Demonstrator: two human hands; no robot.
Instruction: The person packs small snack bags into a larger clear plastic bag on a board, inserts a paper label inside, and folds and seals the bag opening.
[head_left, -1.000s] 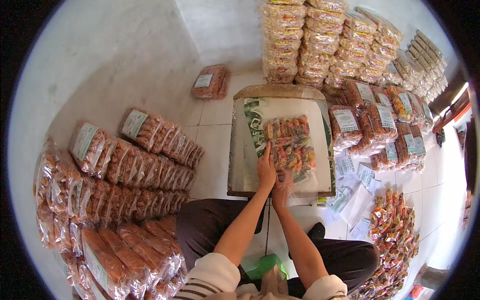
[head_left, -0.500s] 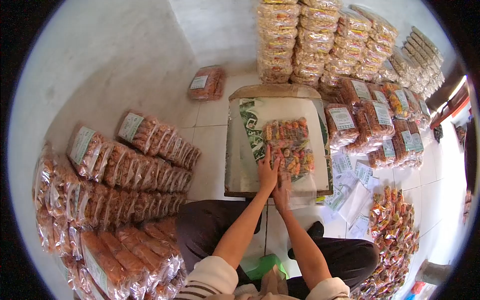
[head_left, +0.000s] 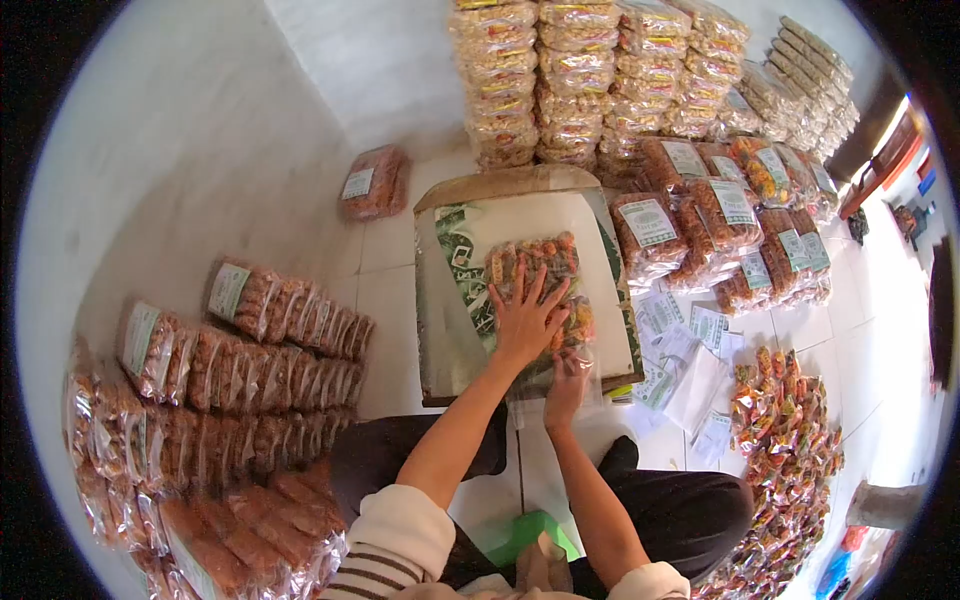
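A clear plastic bag of colourful snack pieces lies on a low worn board in front of me. Spread across the bag, my left hand rests with its fingers apart, flat on the snack pieces. My right hand is at the near end of the same bag, fingers closed around the loose plastic. A green-patterned sheet shows on the left side of the board.
Bagged brown snacks stand in rows at the left. Labelled packs and tall stacks of pale packs are behind and right. Paper labels and small colourful packets lie on the floor at right. A single pack lies back left.
My left hand has moved up onto the bag and its fingers have spread. My right hand remains at the bag's near end. The whole view has shifted, with the board now further left.
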